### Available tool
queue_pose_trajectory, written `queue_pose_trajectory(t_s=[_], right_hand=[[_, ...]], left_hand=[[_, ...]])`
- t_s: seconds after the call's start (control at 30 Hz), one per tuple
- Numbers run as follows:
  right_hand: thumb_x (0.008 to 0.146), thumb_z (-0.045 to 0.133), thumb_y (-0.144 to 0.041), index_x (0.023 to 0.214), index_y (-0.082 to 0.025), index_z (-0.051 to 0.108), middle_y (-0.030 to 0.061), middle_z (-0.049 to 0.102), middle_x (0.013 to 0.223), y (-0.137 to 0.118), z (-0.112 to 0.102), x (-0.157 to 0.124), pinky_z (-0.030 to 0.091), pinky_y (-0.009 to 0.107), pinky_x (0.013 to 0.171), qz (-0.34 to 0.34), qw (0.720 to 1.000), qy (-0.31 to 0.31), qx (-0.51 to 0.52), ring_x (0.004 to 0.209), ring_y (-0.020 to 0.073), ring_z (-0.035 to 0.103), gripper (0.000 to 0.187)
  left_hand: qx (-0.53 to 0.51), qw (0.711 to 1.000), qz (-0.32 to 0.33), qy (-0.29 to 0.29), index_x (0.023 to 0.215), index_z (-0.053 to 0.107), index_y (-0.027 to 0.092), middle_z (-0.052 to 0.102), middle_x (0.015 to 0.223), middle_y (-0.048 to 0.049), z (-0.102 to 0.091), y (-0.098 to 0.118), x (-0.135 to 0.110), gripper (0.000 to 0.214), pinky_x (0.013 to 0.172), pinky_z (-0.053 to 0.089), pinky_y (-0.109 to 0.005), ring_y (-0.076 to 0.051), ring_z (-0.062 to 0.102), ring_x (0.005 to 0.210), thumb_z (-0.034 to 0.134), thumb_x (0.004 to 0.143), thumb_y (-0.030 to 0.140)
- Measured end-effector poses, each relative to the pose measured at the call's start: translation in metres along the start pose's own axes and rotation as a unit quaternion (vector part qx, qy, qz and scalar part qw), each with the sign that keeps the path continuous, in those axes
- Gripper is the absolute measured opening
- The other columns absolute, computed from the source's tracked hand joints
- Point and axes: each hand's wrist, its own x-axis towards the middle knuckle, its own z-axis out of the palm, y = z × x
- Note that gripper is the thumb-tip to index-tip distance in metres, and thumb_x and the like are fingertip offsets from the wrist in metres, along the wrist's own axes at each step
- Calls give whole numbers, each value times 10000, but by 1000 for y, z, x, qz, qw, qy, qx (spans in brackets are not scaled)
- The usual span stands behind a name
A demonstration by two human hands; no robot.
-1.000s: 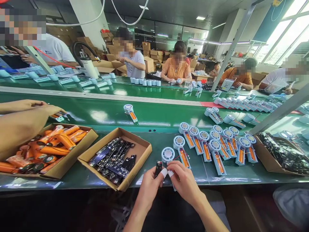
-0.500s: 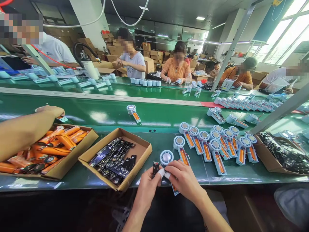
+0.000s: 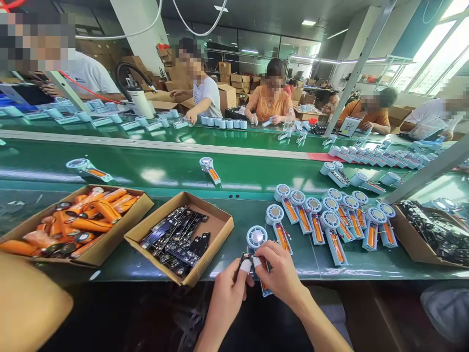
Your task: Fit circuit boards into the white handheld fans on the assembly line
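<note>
My left hand (image 3: pixel 229 288) is closed on a small black circuit board (image 3: pixel 245 256), held upright between thumb and fingers. My right hand (image 3: pixel 280 271) pinches right beside the board's end; whatever is between its fingertips is too small to make out. White covers wrap both thumb tips. Just beyond and under my hands lies a light-blue handheld fan (image 3: pixel 257 236) with a round grille, its handle (image 3: pixel 266 292) partly hidden by the right hand. To the left stands a cardboard box (image 3: pixel 223 233) of black circuit boards (image 3: pixel 179 239).
Several open fans (image 3: pixel 330 220) with orange batteries lie at right, near another box of boards (image 3: pixel 412 239). Far left is a box of orange batteries (image 3: pixel 90 222); a co-worker's arm (image 3: pixel 32 303) is below it. Two fans (image 3: pixel 207 164) sit on the green belt (image 3: pixel 164 166). Co-workers sit opposite.
My hands have drawn closer together, the board now tilted toward the right fingertips. The co-worker's arm has pulled back from the battery box, and another fan shows on the belt at left.
</note>
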Motion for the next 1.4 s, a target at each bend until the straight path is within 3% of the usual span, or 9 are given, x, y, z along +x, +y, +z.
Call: queue_pose_trajectory(t_s=[0.17,0.4,0.6,0.83,0.93,1.07,1.23,1.3,1.4], right_hand=[[752,500,-46,820,-226,631,29,670,796,-4,1,1,460,284,642,-18,998,1,-53,696,178,587,232],[788,499,-47,820,-226,621,29,661,794,-10,-1,2,473,274,664,7,998,-25,-64,698,177,594,219],[858,506,-57,873,-220,644,35,679,865,-10,-5,3,499,267,699,26,998,-57,-23,766,178,642,214],[949,528,-100,1027,-229,682,27,711,921,-4,-20,8,532,251,729,21,992,-108,58,810,166,678,216],[973,530,-130,976,-229,708,29,725,899,-4,-19,9,536,264,766,3,991,-116,63,840,174,687,204],[965,531,-147,1027,-246,706,44,729,970,-7,-22,6,548,279,755,7,996,-86,14,856,186,683,210],[908,579,-187,1226,-224,627,91,683,1118,-7,-45,-3,558,247,580,110,992,58,19,665,143,629,323],[908,570,-164,1189,-228,651,76,707,1082,-5,-50,-3,572,249,604,111,993,22,35,695,152,660,301],[953,513,-141,1045,-236,712,50,756,947,0,-44,0,587,270,728,44,997,-32,49,813,183,721,238]], left_hand=[[88,992,86,39,716,587,223,626,576,-12,1,-4,0,367,531,410,-256,-184,594,536,410,956,438],[223,948,207,94,814,609,239,689,652,-35,2,-20,1,271,535,428,-269,-210,661,570,396,977,269],[248,929,267,70,929,625,226,739,803,-66,-7,-20,3,256,590,486,-285,-231,717,691,374,967,194],[209,945,250,-36,886,641,241,721,802,-42,-23,-5,10,310,632,497,-280,-205,682,705,353,1000,248],[208,942,258,-52,888,664,242,733,835,-47,-26,-4,13,308,672,522,-291,-219,698,760,373,991,246],[212,941,264,-23,929,699,243,752,861,-61,-24,-9,15,296,751,568,-330,-242,719,830,406,966,241],[193,961,195,42,1128,665,213,774,1068,-115,-17,-20,8,343,817,590,-380,-256,746,914,367,976,290],[173,970,165,50,1201,613,198,767,1105,-130,-14,-20,5,362,821,590,-388,-258,753,911,357,976,319],[135,980,132,62,1233,542,181,771,1058,-141,-9,-15,-1,364,773,592,-385,-253,754,850,358,970,354]])
